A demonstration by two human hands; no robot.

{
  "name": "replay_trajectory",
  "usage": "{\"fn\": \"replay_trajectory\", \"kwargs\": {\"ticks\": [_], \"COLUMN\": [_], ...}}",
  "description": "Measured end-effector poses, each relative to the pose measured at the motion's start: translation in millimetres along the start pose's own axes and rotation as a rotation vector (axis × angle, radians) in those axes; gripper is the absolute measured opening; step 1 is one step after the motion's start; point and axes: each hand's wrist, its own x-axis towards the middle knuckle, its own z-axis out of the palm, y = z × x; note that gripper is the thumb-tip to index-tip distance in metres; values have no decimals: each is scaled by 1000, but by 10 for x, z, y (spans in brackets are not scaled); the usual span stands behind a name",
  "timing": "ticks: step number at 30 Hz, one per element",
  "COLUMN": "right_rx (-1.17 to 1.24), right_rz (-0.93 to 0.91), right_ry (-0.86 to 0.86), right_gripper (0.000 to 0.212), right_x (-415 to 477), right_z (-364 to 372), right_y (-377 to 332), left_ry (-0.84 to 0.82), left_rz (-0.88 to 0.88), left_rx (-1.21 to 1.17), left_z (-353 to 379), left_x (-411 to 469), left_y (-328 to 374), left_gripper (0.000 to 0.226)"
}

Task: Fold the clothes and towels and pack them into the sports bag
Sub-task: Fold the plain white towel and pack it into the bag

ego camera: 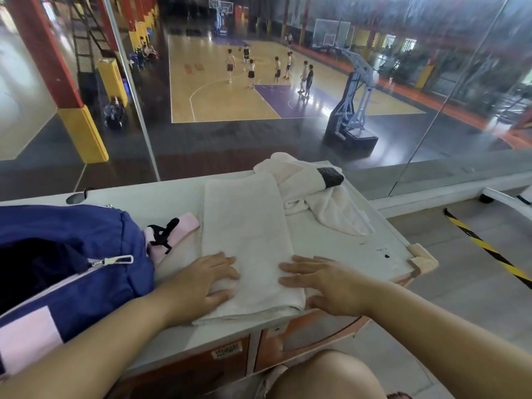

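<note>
Folded white towel (249, 240) lying lengthwise on the pale surface (339, 246), near end reaching the front edge. Left hand (201, 286) flat on the towel's near left edge, fingers spread and pointing right — palm down, nothing clasped. Right hand (322, 283) flat on the near right edge, fingers spread and pointing left, thumb low beside the towel's corner; grip open here too, pressing rather than holding. Both hands touching the cloth, with a strip of towel between them.

Blue bag (72, 263) at the left of the surface, zip open, dark inside, pink panel on its near end. Pink strap (178, 231) with a black buckle lying between bag and towel, just beside the towel's left edge. Behind the towel at the far right — a rumpled heap of white clothes (313, 197) with a black cuff on top, touching the towel's far right corner. Padded corner guard (423, 259) on the surface's right corner. Glass pane beyond, looking down on a basketball court (224, 90).
</note>
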Motion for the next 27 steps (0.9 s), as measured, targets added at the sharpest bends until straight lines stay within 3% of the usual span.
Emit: {"fn": "replay_trajectory", "kwargs": {"ticks": [2, 8, 11, 13, 16, 20, 23, 25, 27], "right_rx": [-59, 26, 174, 356, 700, 1062, 1176, 1194, 1165], "right_rz": [-8, -12, 54, 137, 170, 151, 219, 308, 415], "right_ry": [21, 79, 83, 113, 297, 401, 433, 446, 433], "right_gripper": [59, 42, 41, 25, 16, 28, 28, 29, 30], "right_x": [-38, -57, -71, -94, -110, -111, -37, 44, 142], "right_z": [38, 100, 33, -22, -113, -261, -340, -379, -421], "right_y": [-2, -17, -69, -81, -67, -56, -68, -83, -116], "left_ry": [-6, -53, -71, -76, -78, -12, -20, 76, 171], "left_rz": [5, 2, -20, -20, 39, -46, -10, -30, -71], "left_rx": [0, -49, -136, -223, -431, -817, -776, -695, -765], "left_z": [-5, -27, -67, -105, -178, -228, -252, -256, -261], "left_x": [-19, -83, -119, -161, -290, -296, -222, -167, -78], "left_y": [31, 86, 111, 120, 152, 102, 95, 131, 148], "left_gripper": [21, 18, 46, 67, 84, 48, 66, 48, 39]}}
